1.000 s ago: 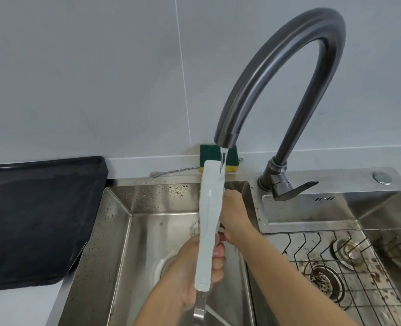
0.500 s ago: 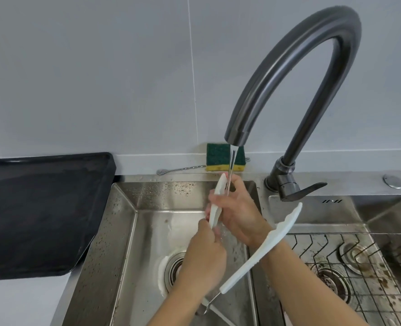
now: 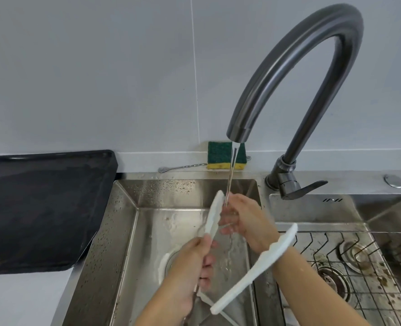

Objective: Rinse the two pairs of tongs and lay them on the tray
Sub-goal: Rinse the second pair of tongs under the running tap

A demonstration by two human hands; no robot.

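One pair of white tongs [image 3: 253, 271] is spread wide over the left sink basin [image 3: 124, 231]. My left hand [image 3: 190, 267] grips it low down, near the metal hinge. Its upper arm [image 3: 214, 215] points up into the running water. My right hand [image 3: 248, 222] is at that arm's tip under the stream, fingers curled against it. The other arm of the tongs passes under my right wrist. A thin white piece [image 3: 225, 318] lies on the basin floor; whether it is the second pair I cannot tell. The black tray [image 3: 42, 208] sits on the counter to the left, nothing on it.
A dark arched faucet [image 3: 288, 67] runs water into the left basin. A green and yellow sponge [image 3: 218, 154] and a metal spoon [image 3: 183, 167] lie on the back ledge. The right basin holds a wire rack [image 3: 335, 267].
A second ago the tongs stood upright and closed under the spout. They are now spread apart, with my right hand at the upper arm's tip.
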